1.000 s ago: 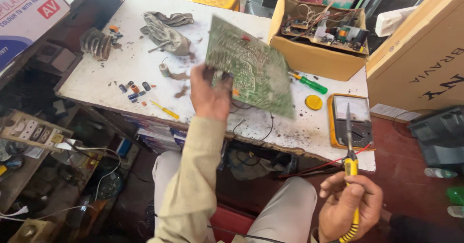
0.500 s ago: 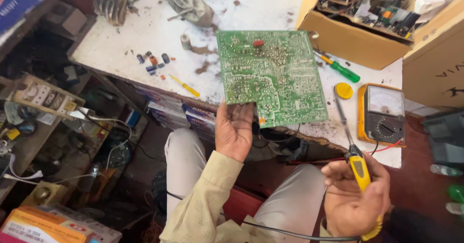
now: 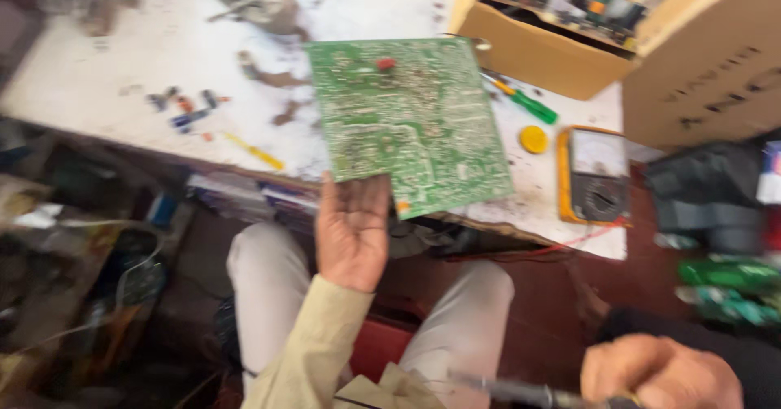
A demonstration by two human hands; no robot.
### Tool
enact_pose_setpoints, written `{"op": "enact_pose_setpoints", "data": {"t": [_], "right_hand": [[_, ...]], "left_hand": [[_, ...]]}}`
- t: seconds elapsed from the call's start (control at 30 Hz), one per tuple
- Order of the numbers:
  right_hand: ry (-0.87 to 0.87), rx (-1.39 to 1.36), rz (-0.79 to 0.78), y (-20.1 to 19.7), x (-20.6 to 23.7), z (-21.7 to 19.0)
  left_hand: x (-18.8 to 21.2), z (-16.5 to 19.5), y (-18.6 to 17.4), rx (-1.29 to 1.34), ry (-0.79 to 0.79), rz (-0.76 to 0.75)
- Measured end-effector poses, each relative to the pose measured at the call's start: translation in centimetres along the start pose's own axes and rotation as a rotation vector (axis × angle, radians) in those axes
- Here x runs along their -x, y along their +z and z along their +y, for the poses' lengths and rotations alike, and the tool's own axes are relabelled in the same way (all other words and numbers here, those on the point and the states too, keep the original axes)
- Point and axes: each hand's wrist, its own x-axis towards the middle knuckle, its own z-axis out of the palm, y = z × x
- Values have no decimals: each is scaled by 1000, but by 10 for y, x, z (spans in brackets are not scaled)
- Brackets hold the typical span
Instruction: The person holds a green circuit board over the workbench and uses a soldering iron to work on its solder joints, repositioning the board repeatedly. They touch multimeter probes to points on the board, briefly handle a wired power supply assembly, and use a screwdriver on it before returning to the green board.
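My left hand (image 3: 352,228) holds a large green circuit board (image 3: 411,122) by its near edge, solder side up, over the front edge of the white worktable (image 3: 122,67). My right hand (image 3: 663,372) sits low at the bottom right, fist closed on the handle of a soldering iron (image 3: 521,391) whose dark shaft points left. The iron's tip is well below and away from the board. The view is blurred by motion.
A yellow multimeter (image 3: 592,175) lies on the table's right end beside a yellow disc (image 3: 534,139) and a green-handled screwdriver (image 3: 529,104). Cardboard boxes (image 3: 553,47) of parts stand behind. Small components (image 3: 187,112) lie left of the board. Cluttered shelves fill the left.
My left hand drew the circuit board nearer and lower toward my lap. My right hand with the soldering iron dropped to the bottom right, its tool now lying sideways.
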Motion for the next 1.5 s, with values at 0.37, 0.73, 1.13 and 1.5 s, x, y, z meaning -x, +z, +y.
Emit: {"op": "enact_pose_setpoints", "data": {"t": [0.37,0.73,1.13,1.5], "right_hand": [[-102,754,1361,-33,-34,36],[-83,1608,944,-116,-111,88],[143,1649,965,-148,-146,145],[139,1607,900,-140,-134,127]], "left_hand": [[0,2,15,-153,24,5],[-3,3,7,-64,11,33],[-9,8,11,-111,0,17],[-4,3,9,-86,22,50]]}}
